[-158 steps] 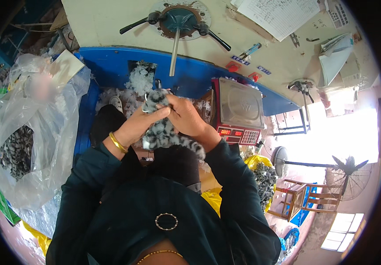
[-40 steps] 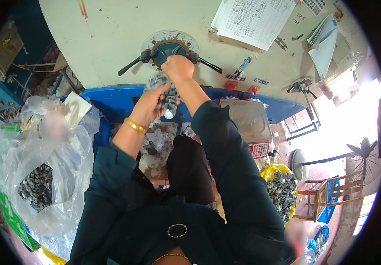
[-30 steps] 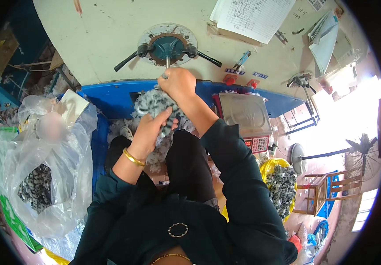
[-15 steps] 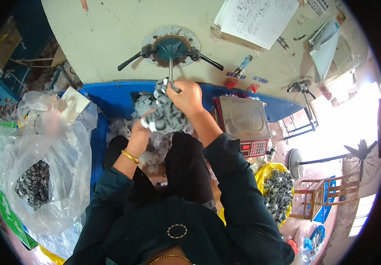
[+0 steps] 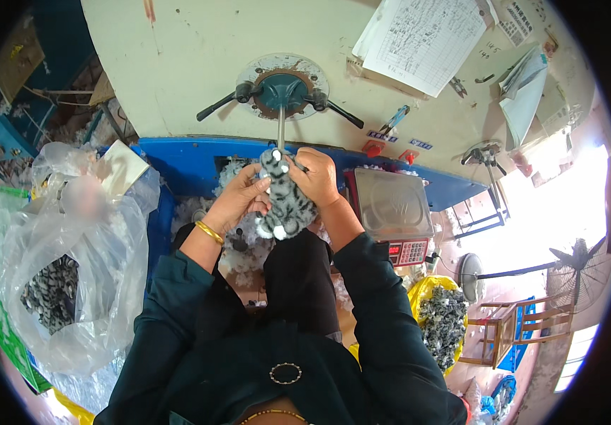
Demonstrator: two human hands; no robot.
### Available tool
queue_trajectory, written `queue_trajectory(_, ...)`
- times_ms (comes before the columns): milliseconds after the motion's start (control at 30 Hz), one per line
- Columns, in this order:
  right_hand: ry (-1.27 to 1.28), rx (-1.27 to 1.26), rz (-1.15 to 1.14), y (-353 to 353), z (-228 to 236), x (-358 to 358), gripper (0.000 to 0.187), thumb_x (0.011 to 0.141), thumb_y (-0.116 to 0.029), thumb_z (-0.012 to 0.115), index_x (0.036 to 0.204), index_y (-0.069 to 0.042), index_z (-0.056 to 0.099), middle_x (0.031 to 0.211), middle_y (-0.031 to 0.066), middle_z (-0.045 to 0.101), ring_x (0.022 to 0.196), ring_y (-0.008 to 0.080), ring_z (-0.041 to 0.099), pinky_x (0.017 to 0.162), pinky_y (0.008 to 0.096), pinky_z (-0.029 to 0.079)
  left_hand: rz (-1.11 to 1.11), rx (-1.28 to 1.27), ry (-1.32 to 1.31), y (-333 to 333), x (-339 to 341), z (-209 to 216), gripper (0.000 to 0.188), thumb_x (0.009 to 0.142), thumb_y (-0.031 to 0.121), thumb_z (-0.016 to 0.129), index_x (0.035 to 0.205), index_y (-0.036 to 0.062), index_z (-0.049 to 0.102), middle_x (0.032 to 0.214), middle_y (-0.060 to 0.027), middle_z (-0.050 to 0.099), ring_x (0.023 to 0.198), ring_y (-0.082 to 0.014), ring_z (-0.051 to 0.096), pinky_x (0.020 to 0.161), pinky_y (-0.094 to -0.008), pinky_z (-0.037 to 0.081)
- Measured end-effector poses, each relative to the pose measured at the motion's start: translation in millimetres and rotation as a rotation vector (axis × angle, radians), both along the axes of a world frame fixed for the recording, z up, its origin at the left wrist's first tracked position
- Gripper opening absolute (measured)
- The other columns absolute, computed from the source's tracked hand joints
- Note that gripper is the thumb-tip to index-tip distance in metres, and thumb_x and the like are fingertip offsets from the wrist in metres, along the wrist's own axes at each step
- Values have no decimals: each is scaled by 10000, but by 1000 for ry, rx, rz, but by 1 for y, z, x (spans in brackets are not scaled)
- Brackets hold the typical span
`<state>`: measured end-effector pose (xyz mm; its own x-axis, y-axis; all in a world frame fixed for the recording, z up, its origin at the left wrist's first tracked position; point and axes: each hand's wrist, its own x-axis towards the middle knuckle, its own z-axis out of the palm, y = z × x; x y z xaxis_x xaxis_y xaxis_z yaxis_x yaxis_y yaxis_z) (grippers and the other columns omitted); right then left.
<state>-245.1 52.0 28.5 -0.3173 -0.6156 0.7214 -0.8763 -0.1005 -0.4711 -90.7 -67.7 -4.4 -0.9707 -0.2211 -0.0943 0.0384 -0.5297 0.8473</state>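
Observation:
A grey-and-black spotted plush toy with white paws hangs just below a thin metal tube, its top end at the tube's tip. Whether the tube goes inside it is hidden. My right hand is closed around the toy's upper right side. At the upper left edge, my left hand pinches the plush between thumb and fingers, the lower fingers curled. The tube comes out of a round machine fitting with black handles on both sides. White stuffing lies beneath my hands.
To the right are a scale and a yellow bag of spotted pieces. A clear plastic bag with spotted plush stands at left. Red switches, pliers and papers are on the machine's pale panel.
My left hand has shifted from the toy's lower end up to its upper left edge. The toy now hangs straighter and lower, its white-pawed end toward my lap. My right hand keeps its hold.

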Motion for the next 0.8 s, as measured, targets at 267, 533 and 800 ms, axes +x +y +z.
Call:
queue_trajectory(267,-278,72,48,15,-6,2,195,820,-107,689,726,14,569,689,125,496,603,295,466,551,350,383,277,-192,47,34,5,-6,648,845,-30,627,1310,49,184,943,-157,559,781,-273,674,642,-339,588)
queue_trajectory(533,-824,344,177,9,-12,-39,139,906,-113,560,907,9,627,818,-26,613,755,51,505,683,243,448,465,-194,99,72,-7,41,421,848,52,667,1008,37,277,937,-210,594,674,-276,683,565,-321,583)
queue_trajectory(800,-924,337,253,10,-8,-37,393,996,-321,416,1158,-5,585,1046,49,627,942,117,560,861,289,449,500,-157,-87,62,-17,49,562,830,198,726,1149,-4,309,885,-174,594,481,-194,601,406,-272,498)
